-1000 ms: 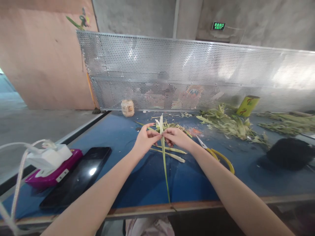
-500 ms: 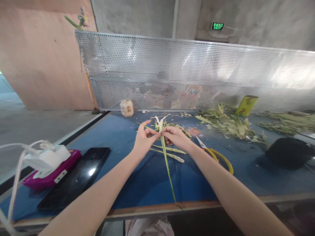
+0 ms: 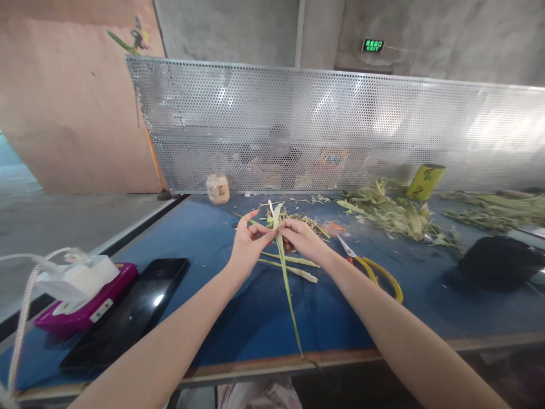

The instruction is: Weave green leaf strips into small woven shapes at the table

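Observation:
Between my two hands is a long green leaf strip [image 3: 286, 278], pale and split at its top, its thin tail hanging down toward the table's front edge. My left hand [image 3: 249, 238] pinches it from the left with thumb and a finger, the index finger raised. From the right, my right hand [image 3: 302, 238] pinches the same spot, fingertips close to the left ones. Under the hands, loose pale leaf strips [image 3: 298, 271] lie on the blue table. Just behind sits a small heap of plant scraps [image 3: 306, 220]. Scissors with yellow handles [image 3: 383, 278] lie right of my right forearm.
At left are a black phone [image 3: 131, 309] and a magenta power strip [image 3: 91, 309] with white plugs. A wrapped roll [image 3: 217, 189] stands at the back, before a perforated metal screen [image 3: 255, 113]. Leaf piles [image 3: 395, 213], a yellow-green container [image 3: 426, 182] and a dark object [image 3: 502, 263] are at right.
The forked top of the leaf strip has turned slightly, its two pale ends now closer together. Both hands keep their pinch in nearly the same place. The view has shifted a little.

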The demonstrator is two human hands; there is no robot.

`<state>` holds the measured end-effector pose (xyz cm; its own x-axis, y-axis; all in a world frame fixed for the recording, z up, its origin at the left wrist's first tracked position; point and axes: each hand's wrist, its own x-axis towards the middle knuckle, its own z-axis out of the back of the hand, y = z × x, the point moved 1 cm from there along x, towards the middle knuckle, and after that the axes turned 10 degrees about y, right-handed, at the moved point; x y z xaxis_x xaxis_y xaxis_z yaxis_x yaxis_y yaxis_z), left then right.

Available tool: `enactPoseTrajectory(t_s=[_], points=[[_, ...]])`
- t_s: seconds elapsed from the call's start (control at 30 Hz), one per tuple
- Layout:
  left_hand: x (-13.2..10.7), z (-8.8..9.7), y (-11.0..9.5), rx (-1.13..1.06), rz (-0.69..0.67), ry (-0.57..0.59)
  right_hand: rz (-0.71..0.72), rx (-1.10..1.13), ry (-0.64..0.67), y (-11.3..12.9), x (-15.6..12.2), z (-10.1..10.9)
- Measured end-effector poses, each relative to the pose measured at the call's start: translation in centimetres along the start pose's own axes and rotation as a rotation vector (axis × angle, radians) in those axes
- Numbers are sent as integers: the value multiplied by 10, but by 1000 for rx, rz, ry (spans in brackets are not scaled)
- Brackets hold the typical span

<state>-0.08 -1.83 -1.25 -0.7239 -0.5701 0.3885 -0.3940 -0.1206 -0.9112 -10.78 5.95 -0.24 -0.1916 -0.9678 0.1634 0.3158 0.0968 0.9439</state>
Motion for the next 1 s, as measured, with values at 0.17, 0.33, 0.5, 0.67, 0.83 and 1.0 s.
enactPoseTrajectory(t_s=[0.17, 0.33, 0.5, 0.67, 0.83, 1.0], points=[[0, -2, -2, -71, 69, -2, 1, -90, 21, 5, -5, 2], [-1, 0, -7, -12, 52, -23, 17, -104, 57, 2, -5, 1], [-1, 2, -7, 70, -9, -33, 35, -25, 21, 2, -3, 1], [-2, 1, -7, 50, -78, -6, -16, 122, 19, 7, -4, -1], [-3, 0, -10, 9, -114, -6, -15, 225, 16, 5, -4, -2], [-4, -1, -10, 11, -125, 26, 21, 221, 13, 3, -3, -1]])
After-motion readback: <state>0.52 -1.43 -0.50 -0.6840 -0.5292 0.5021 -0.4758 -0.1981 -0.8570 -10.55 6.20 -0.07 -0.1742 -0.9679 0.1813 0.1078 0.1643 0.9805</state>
